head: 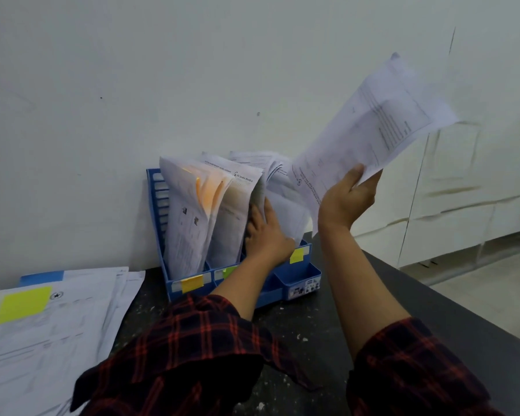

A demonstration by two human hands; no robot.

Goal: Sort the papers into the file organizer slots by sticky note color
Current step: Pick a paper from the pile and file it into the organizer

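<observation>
Papers, white printed sheets: loose pile [51, 319] on dark speckled tabletop [306, 325], well left of both hands, top sheet carrying a large yellow-green sticky note [21, 304]. Tabletop runs under both forearms; pale wall behind.

Blue plastic file organizer [192, 285] stands against the wall, directly ahead of left hand. Three upright slots, all stuffed with white sheets leaning left. Small blue front tray [300, 279] sits between the two forearms.

Right hand [347, 199] raised up and right of organizer, thumb and fingers pinching the lower edge of one white printed sheet [370, 127]; sheet tilts up to the right, clear of the slots, motion-blurred.

Left hand [267, 232] reaches into the organizer, fingers straight and spread, pressing against filed sheets [222, 217] at the middle/right slot boundary. Exact slot: cannot tell, hand covers it.

Slot labels, front edge: orange-yellow sticky note [192, 283] left of left wrist, green sticky note [229, 271] touching the forearm's outline, yellow sticky note [297, 255] just right of left wrist.

Red-and-black plaid sleeves on both arms, pushed up.
</observation>
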